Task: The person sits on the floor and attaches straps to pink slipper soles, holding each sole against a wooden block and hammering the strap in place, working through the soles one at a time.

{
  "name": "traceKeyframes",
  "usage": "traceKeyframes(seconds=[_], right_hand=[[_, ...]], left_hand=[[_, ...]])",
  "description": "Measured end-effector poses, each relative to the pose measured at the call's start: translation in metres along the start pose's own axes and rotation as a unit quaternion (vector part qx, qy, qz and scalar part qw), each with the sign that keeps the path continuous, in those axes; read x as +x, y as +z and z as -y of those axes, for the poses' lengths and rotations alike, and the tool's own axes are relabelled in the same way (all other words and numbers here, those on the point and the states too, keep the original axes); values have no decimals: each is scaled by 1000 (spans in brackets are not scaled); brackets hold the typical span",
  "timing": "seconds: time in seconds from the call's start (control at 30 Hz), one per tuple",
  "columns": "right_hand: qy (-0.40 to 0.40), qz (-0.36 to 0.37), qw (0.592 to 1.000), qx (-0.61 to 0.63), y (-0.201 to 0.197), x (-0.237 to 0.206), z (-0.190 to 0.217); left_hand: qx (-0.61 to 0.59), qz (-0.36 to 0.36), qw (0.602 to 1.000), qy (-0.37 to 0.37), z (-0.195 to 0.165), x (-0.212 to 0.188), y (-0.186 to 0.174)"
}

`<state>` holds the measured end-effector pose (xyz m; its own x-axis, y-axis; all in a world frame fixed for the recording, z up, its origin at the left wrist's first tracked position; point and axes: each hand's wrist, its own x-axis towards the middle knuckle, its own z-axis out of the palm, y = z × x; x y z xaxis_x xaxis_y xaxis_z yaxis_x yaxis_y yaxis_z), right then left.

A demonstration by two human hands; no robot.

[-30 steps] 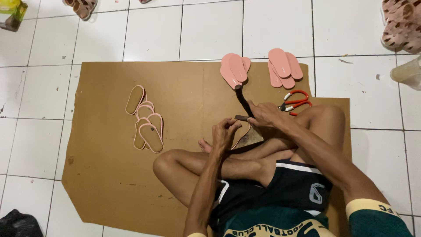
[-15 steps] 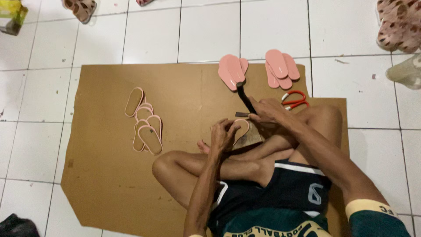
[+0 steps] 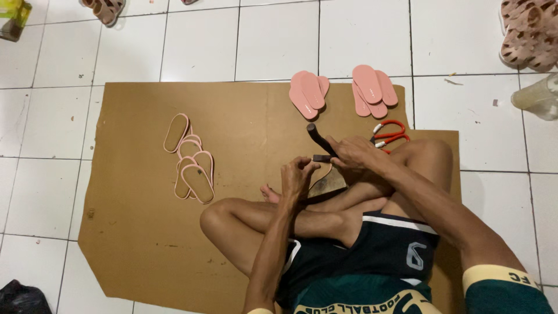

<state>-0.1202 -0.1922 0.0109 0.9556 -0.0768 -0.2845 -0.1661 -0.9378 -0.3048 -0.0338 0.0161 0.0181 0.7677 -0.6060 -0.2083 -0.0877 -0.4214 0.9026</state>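
fingers of both hands clamp: left hand (image 3: 297, 177) steadying the sole piece (image 3: 327, 181), right hand (image 3: 354, 154) gripping a dark-handled tool (image 3: 318, 137) at twelve o'clock.

Matt brown cardboard sheet (image 3: 139, 232) on glossy white floor tiles (image 3: 279, 40)

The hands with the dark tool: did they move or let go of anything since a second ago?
Almost nothing changed. The right hand still grips the dark-handled tool, and the left hand still steadies the brown sole piece on the lap; nothing was let go. The pink foam soles, red-handled scissors and tan insoles on the brown cardboard sheet stayed put.
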Motion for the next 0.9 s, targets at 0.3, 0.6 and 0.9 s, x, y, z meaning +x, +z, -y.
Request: traceKeyframes(seconds=[0.3,0.6,0.9], right_hand=[[15,-27,998,52,-13,9,2],[-15,-6,1000,19,-3,7,1],[-4,-31,999,36,-10,16,8]], left_hand=[[46,-7,995,85,19,0,-2],[3,-21,999,25,28,2,4],[16,-40,997,71,2,-5,-5]])
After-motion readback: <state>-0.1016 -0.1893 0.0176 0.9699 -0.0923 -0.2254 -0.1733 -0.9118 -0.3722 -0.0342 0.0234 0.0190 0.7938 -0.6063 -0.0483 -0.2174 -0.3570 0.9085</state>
